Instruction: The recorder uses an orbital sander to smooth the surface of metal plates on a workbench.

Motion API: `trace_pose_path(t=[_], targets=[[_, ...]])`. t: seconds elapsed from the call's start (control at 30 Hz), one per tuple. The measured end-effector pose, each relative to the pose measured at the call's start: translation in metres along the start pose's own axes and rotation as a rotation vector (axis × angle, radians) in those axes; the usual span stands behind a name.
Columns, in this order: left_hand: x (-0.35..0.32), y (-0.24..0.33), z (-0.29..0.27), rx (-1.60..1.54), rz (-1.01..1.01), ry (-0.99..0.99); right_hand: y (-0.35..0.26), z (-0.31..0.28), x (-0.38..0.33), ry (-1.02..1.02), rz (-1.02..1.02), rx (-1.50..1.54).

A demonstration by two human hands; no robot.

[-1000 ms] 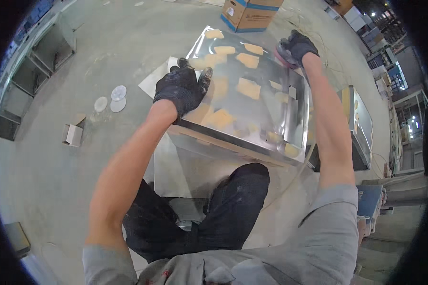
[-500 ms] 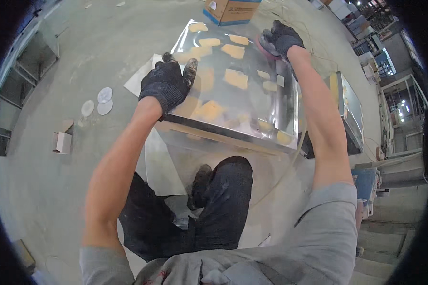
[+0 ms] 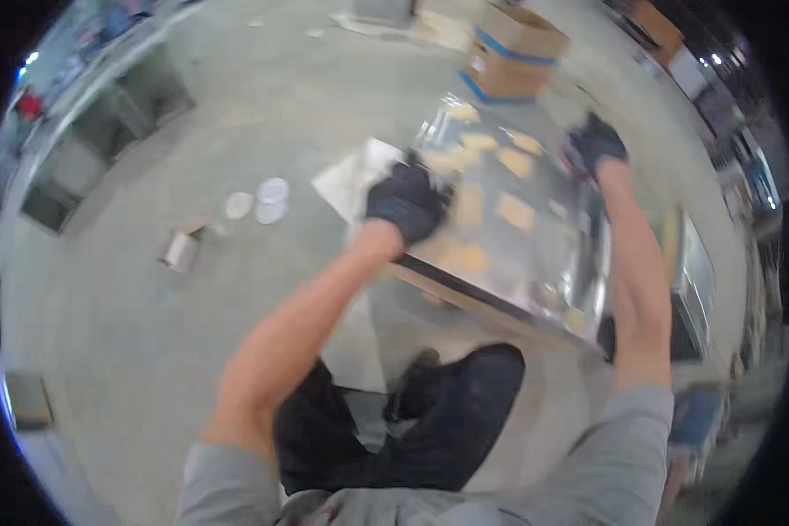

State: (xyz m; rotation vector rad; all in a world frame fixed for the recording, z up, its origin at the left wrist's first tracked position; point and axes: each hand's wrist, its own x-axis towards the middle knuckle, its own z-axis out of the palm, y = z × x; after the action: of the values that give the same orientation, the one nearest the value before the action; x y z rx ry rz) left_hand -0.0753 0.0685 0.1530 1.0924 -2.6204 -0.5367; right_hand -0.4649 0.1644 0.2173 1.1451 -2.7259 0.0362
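I hold a large shiny metal sheet (image 3: 535,254) with several tan rectangular patches on it, out in front of me above the concrete floor. My left hand (image 3: 405,203), in a black glove, grips the sheet's left edge. My right hand (image 3: 594,145), also in a black glove, grips its far right edge. The picture is blurred by motion. My dark trousers and shoe (image 3: 430,412) show below the sheet.
A cardboard box with a blue band (image 3: 513,53) stands on the floor beyond the sheet. A pale flat sheet (image 3: 351,180) lies under the left edge. Round white discs (image 3: 267,200) and a small metal box (image 3: 181,250) lie to the left. Metal frames (image 3: 105,131) stand at far left.
The view has swung, so the sheet and both hands now sit lower and further right in the picture. Both hands keep their grip on the sheet's edges.
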Motion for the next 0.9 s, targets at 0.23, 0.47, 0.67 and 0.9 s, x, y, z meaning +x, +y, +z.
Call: trace_pose_path(t=[0.23,0.47,0.67,0.9], targets=[[-0.013,0.009,-0.023,-0.006,-0.089,0.025,-0.046,-0.009,-0.027,-0.011,-0.083,0.073],[-0.011,0.0,-0.015,-0.003,-0.023,0.07,-0.101,-0.004,-0.014,0.053,-0.392,0.164],[-0.011,-0.002,-0.017,0.056,0.009,0.041,-0.091,0.016,0.006,0.006,-0.554,0.713],[-0.013,-0.019,-0.03,0.164,0.113,-0.063,-0.049,0.026,0.048,-0.051,-0.335,0.112]])
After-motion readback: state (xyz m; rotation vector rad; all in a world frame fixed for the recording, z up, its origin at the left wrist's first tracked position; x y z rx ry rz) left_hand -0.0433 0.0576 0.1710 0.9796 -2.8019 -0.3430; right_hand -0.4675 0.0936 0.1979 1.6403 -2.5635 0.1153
